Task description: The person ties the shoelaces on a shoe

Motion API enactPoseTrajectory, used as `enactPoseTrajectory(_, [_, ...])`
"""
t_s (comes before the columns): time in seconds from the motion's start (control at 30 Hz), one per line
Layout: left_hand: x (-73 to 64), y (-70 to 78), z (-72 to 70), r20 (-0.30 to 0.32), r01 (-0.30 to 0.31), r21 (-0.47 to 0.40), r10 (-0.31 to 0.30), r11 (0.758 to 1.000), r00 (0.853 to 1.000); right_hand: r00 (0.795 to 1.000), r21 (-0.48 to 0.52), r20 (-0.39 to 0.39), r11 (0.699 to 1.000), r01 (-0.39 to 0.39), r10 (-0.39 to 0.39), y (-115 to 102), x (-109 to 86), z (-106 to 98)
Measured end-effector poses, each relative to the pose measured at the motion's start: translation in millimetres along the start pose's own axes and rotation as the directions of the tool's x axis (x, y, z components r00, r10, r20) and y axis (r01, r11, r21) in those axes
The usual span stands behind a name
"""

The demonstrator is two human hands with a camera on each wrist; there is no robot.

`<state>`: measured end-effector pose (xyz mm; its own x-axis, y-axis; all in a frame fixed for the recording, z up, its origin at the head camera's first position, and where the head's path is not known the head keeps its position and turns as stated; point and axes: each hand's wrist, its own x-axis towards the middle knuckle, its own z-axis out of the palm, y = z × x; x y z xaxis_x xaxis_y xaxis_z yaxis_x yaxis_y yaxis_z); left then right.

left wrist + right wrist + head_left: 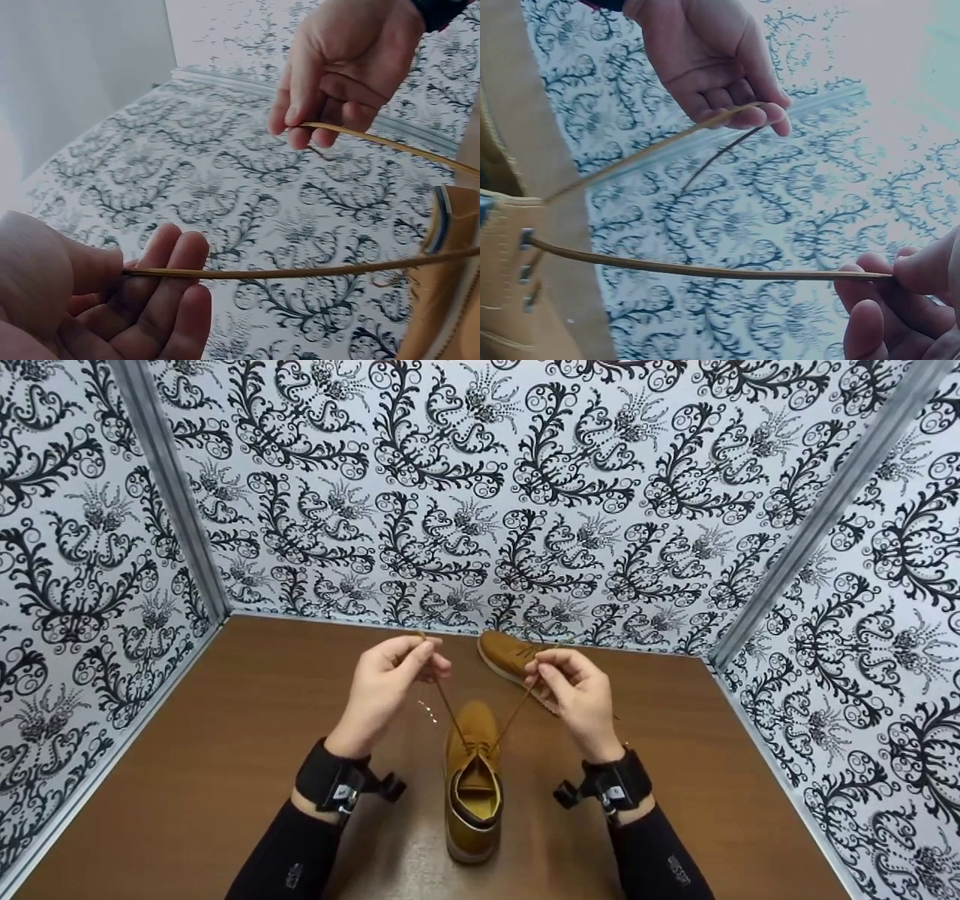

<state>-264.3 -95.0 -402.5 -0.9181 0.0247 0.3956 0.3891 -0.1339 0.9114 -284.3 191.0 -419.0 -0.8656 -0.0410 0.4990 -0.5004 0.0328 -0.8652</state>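
Note:
A tan lace-up shoe (474, 724) stands upright on the table, its heel toward me and its toe pointing away. My left hand (390, 679) pinches one end of its brown shoelace (451, 711) between thumb and fingers, up and left of the shoe. On the other side, my right hand (576, 690) pinches the other lace end. Both strands rise from the eyelets and spread into a V. In the right wrist view, a strand (705, 271) runs nearly straight from a metal eyelet (526, 238) to the right fingertips. A loose lace tail hangs from the left hand there.
A second tan shoe (504, 651) lies behind the right hand, near the back edge of the brown wooden table (225, 750). Patterned black-and-white panels (450, 510) with grey corner posts enclose the table at the back and sides. Each wrist wears a black strap (330, 780) with a small camera.

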Motion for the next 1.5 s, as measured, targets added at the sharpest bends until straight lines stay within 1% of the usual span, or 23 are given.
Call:
enactPoseTrajectory(0.2, [2.3, 9.0, 11.2, -0.04, -0.057, 0.049, 0.059, 0.997, 0.997, 0.999, -0.041, 0.003, 0.998, 0.049, -0.049, -11.5, 4.8, -1.3])
enactPoseTrajectory(0.37, [3.8, 11.0, 20.0, -0.044, -0.107, 0.074, 0.111, 0.991, 0.993, 0.996, -0.073, 0.015, 0.994, 0.084, -0.084, -18.2, 7.3, -4.2])
enactPoseTrajectory(0.47, [4.7, 10.6, 22.6, -0.047, -0.125, 0.093, 0.13, 0.988, 0.99, 0.994, -0.088, 0.026, 0.991, 0.105, -0.103, -19.8, 8.8, -5.6])
enactPoseTrajectory(0.6, [4.6, 11.6, 22.2, -0.067, -0.151, 0.117, 0.16, 0.982, 0.985, 0.991, -0.103, 0.043, 0.986, 0.133, -0.129, -20.6, 9.6, -7.1])
enactPoseTrajectory(0.77, [4.3, 14.6, 21.6, -0.092, -0.158, 0.1, 0.167, 0.982, 0.982, 0.986, -0.081, 0.036, 0.983, 0.165, -0.163, -21.5, 10.0, -8.0])
enactPoseTrajectory(1.0, [3.1, 16.8, 20.2, -0.133, -0.173, 0.073, 0.182, 0.982, 0.974, 0.984, -0.083, 0.01, 0.981, 0.178, -0.178, -22.2, 9.6, -8.7])
enactPoseTrajectory(1.33, [0.5, 22.7, 20.1, -0.15, -0.203, 0.034, 0.206, 0.979, 0.967, 0.985, -0.12, 0.012, 0.978, 0.171, -0.171, -25.9, 10.2, -10.8])
enactPoseTrajectory(1.5, [0.6, 23.1, 22.1, -0.155, -0.21, 0.025, 0.211, 0.977, 0.965, 0.98, -0.121, 0.005, 0.973, 0.197, -0.198, -26.8, 11.2, -11.5])
